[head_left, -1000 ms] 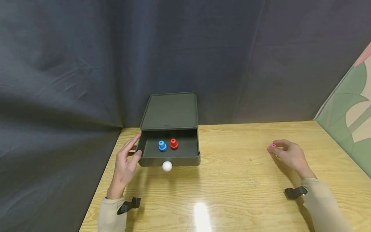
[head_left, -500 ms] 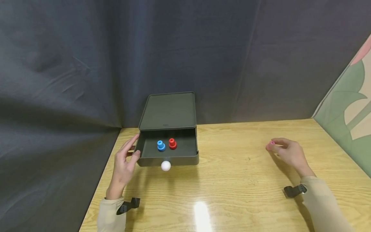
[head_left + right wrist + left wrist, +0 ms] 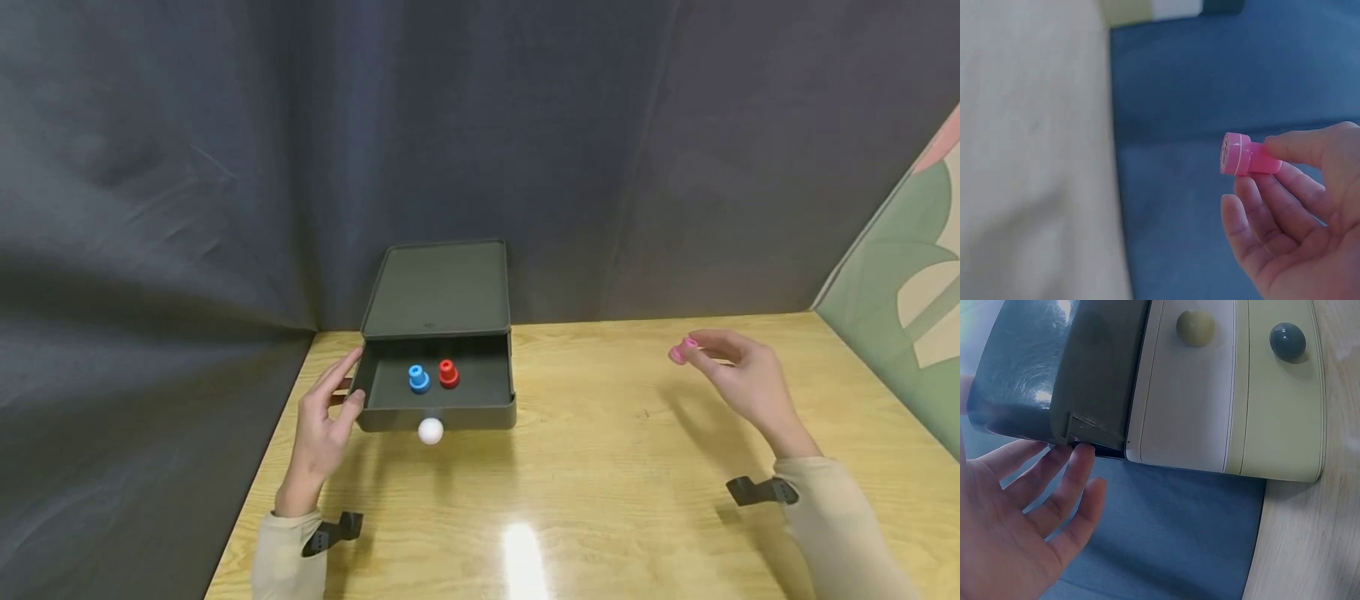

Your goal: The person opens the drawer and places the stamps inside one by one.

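Observation:
My left hand (image 3: 322, 429) is at the left side of a pulled-out dark drawer (image 3: 442, 418), thumb by its front corner and relaxed fingers along its side. In the left wrist view several fingertips (image 3: 1082, 453) meet the drawer's side edge. Inside the drawer stand a blue stamp (image 3: 418, 379) and a red stamp (image 3: 448, 374). To the right, raised over the table, my right hand (image 3: 750, 383) pinches a pink stamp (image 3: 1249, 155) between thumb and fingers. The right wrist view shows the stamp tipped sideways, its printed face pointing left.
The drawer belongs to a small cabinet (image 3: 438, 287) with a dark tray-like top. Below it are a white drawer (image 3: 1188, 394) and a yellow-green drawer (image 3: 1282, 412), both pushed in. Grey-blue cloth (image 3: 480, 150) hangs behind and to the left of the wooden table (image 3: 600, 467).
My right hand has lifted the pink stamp up from near the table and moved it slightly left. My left hand stays at the drawer.

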The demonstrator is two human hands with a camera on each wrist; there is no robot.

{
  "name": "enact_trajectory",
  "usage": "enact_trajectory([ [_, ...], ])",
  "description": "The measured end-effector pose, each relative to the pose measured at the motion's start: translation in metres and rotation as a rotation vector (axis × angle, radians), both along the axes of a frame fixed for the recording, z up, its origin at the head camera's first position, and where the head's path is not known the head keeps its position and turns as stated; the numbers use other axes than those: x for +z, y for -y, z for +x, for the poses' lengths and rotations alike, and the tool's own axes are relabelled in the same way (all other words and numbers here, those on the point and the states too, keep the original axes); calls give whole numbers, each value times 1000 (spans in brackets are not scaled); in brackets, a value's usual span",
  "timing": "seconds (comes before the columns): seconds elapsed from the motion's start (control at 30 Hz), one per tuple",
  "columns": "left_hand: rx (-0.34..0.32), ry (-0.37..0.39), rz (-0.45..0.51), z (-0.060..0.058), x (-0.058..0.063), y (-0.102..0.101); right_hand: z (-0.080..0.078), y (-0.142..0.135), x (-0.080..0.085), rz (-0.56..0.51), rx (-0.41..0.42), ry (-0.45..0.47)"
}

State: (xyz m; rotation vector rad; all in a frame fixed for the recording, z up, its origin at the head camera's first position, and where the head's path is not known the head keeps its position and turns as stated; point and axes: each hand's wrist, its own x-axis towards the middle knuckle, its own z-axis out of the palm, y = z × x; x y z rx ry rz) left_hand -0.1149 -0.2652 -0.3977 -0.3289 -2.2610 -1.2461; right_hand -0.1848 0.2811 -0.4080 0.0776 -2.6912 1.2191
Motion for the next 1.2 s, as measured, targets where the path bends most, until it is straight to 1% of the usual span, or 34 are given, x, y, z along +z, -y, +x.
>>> enact_trajectory([
  [0.23, 5, 29, -7, 1, -1, 1, 11, 36, 38, -38, 61, -25],
  [0.4, 9, 30, -13, 1, 0, 2, 15, 56, 55, -47, 109, -21],
  [0.5, 11, 32, -15, 1, 0, 2, 16, 64, 61, -46, 131, -12],
  [0.67, 6, 41, -19, 2, 0, 2, 20, 77, 67, -49, 156, -27],
  [0.8, 7, 43, -22, 3, 0, 2, 22, 88, 71, -56, 179, -20],
  [1.03, 6, 56, -26, 1, -1, 3, 22, 104, 78, -73, 226, -14],
  [1.2, 5, 46, -25, 0, -1, 1, 23, 114, 83, -70, 254, -10],
])
